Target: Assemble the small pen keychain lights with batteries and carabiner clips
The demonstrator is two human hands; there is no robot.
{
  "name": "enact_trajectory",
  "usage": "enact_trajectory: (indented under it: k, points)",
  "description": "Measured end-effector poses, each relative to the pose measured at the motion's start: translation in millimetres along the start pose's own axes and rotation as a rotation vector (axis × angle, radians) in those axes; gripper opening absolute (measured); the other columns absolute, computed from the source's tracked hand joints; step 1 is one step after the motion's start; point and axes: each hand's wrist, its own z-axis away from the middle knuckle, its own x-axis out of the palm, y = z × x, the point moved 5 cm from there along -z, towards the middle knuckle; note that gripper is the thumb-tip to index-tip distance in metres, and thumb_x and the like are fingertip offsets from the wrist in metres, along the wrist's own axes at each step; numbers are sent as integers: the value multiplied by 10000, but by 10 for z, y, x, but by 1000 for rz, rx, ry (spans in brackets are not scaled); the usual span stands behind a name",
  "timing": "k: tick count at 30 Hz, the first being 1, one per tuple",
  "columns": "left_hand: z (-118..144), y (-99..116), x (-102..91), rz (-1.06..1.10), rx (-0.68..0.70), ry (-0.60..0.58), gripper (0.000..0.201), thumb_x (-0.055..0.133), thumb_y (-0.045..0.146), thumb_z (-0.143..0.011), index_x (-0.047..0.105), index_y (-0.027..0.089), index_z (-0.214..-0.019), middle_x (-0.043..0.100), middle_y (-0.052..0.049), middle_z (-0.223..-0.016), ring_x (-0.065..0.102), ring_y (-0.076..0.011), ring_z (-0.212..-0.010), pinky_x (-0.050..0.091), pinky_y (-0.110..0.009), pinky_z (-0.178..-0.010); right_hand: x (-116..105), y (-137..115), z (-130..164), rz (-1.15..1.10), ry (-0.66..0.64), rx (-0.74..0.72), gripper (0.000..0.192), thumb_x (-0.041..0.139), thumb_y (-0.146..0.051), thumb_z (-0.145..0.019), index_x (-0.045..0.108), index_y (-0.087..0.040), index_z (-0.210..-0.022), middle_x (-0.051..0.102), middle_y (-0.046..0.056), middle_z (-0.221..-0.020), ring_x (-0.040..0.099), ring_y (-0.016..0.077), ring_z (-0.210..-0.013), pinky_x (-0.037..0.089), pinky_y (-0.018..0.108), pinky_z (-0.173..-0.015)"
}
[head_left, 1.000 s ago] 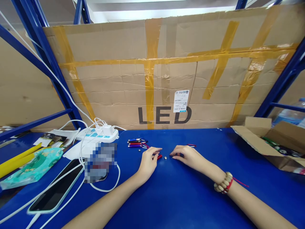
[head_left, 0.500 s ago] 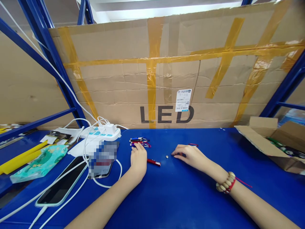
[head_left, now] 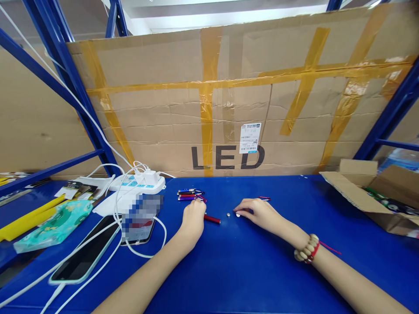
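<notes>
My left hand (head_left: 194, 220) is closed with its fingers curled, and a small red flashlight tube (head_left: 213, 219) sticks out from its right side. How the fingers wrap the tube is hidden. To the right, a small silver button cell (head_left: 228, 214) lies flat on the blue table (head_left: 235, 270). My right hand (head_left: 257, 210) is pinched over a second pale button cell (head_left: 238, 214) at its thumb and fingertips. Just behind my left fingers lie several pen-like flashlights (head_left: 190, 194) in blue, red and purple with carabiner clips. Behind my right hand, a red clip piece (head_left: 264, 198) partly shows.
At left are a white power strip (head_left: 137, 184) with cables, a phone (head_left: 87, 248), a second phone (head_left: 139, 233) and a green tissue pack (head_left: 55, 222). An open cardboard box (head_left: 347, 192) stands at right. A big cardboard sheet (head_left: 163, 122) walls the back.
My left hand has shifted slightly right and its fingers have curled in more. A pale button cell now shows at my right fingertips, where none was visible before. The view has shifted slightly.
</notes>
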Motion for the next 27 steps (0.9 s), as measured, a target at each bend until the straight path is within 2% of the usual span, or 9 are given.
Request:
enact_trajectory:
  k: [5,9,14,20,27]
  points:
    - [-64,-39,83,41,36,97,351,368,-12,-842,600,139,-1058,605,-121,-1097,557,-216,-1026,449,-301,-829,-2,10,1,22,33,23,204,497,-310,-874,675,-229,-931,673,27,-924,622,166,-795,467,259,-665]
    - [-46,6,101,124,82,200,256,408,141,-895,645,171,-986,638,-98,-1030,571,-223,-988,461,-311,-804,-31,-69,6,19,42,-26,261,431,-328,-911,666,-221,-949,669,26,-906,620,160,-813,463,264,-720]
    - [30,79,112,132,75,182,230,472,242,-876,683,154,-904,654,-119,-974,567,-259,-968,461,-345,-797,-25,-115,13,40,9,-80,253,449,-344,-905,663,-232,-979,662,23,-928,620,150,-796,454,241,-698]
    - [8,121,165,246,190,154,267,440,138,-859,699,183,-909,672,-75,-919,576,-221,-915,442,-329,-823,22,-72,11,33,-44,-66,231,572,-385,-827,667,-222,-961,653,7,-796,607,133,-678,430,215,-590]
    - [7,226,212,516,342,152,272,445,153,-846,706,207,-905,684,-40,-912,583,-203,-882,447,-327,-819,53,-107,14,54,-40,-101,209,490,-298,-880,661,-238,-984,650,22,-925,619,143,-773,453,227,-683]
